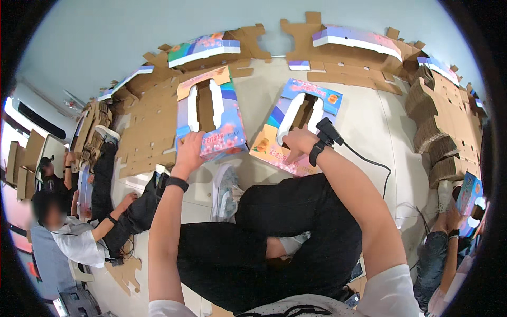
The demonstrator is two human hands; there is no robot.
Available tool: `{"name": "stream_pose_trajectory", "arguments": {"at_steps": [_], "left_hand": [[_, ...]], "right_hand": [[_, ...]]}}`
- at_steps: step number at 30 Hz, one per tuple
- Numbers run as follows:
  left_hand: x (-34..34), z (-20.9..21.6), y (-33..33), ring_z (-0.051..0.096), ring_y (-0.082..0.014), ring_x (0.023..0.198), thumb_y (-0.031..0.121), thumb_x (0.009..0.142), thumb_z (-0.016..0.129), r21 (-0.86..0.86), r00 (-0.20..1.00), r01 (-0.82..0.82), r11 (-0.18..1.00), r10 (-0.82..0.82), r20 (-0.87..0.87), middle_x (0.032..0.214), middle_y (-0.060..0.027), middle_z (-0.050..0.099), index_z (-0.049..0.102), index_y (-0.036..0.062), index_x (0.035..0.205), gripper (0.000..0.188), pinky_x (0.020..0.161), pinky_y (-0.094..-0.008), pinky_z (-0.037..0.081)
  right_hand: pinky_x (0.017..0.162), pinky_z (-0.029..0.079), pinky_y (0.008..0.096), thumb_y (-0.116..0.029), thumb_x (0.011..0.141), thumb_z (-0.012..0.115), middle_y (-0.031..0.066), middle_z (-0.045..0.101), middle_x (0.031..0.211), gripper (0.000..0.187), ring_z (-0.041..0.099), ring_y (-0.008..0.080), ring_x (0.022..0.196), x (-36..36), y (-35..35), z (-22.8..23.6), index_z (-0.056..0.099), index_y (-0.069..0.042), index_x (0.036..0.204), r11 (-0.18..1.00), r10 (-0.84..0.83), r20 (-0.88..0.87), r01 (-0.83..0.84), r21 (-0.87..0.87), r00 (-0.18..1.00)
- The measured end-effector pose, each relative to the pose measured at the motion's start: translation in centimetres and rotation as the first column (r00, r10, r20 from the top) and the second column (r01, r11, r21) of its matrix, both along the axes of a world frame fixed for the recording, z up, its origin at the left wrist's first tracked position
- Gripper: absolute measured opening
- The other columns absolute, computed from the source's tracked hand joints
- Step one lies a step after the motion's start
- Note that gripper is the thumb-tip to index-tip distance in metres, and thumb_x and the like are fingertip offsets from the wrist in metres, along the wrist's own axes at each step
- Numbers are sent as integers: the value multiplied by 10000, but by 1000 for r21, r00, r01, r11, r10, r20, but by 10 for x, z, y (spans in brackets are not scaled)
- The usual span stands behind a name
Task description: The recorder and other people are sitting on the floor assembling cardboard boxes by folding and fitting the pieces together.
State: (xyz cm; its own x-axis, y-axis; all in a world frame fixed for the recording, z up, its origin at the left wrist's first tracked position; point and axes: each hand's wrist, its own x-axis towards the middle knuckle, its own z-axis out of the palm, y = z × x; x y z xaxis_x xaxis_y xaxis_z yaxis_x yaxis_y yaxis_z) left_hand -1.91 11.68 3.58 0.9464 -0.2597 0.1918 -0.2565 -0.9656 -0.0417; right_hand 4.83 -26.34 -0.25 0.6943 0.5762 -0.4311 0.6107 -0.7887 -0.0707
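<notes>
Two colourful printed cardboard boxes lie side by side on the floor in front of me, each with a long opening edged by white flaps. At the near left corner of the left box, my left hand is closed over the edge, its fingertips partly hidden. My right hand grips the near end of the opening in the right box, which sits turned at an angle. Its fingers bend over the cardboard and some are out of sight. Dark bands circle both wrists, and a black device with a cable sits by the right one.
Flat brown cardboard sheets cover the floor at left. Partly unfolded printed cartons lean along the wall. A tall stack of cardboard blanks stands at right. One seated person is at left; another person's arm holds a box at right.
</notes>
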Motion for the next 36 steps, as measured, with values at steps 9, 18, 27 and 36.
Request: {"name": "stream_pose_trajectory", "arguments": {"at_steps": [9,18,27,36], "left_hand": [[-36,70,-17,427,-258,1379,-42,709,688,236,977,80,968,-123,172,1314,-63,536,507,111,1282,620,1136,-614,278],[-35,45,-26,328,-254,1470,-2,860,554,263,946,289,920,-317,71,1562,-36,392,435,139,1465,633,1202,-547,248],[-49,-29,-43,309,-416,1447,-115,767,513,-411,972,62,910,39,231,1568,-259,302,255,-42,1526,805,1188,-502,275],[-70,-61,-86,355,-418,1408,-6,827,571,-426,990,130,895,-143,1,1528,-257,353,307,-36,1491,715,1165,-481,316]], "right_hand": [[1060,394,547,-364,623,881,126,399,1510,1065,444,325,1350,10,-8,43,336,-133,1508,909,-322,620,50,414,716],[1151,295,541,-292,452,946,110,503,1425,1124,411,296,1388,-20,-14,50,443,-165,1449,938,44,588,-235,254,808],[1070,318,503,-488,510,865,159,556,1114,902,506,330,1139,-16,-8,59,549,-55,1236,955,-82,606,-110,274,791],[939,464,483,-653,548,840,267,632,1165,1246,617,420,1090,-32,-12,98,377,57,1461,921,-327,169,273,279,930]]}}
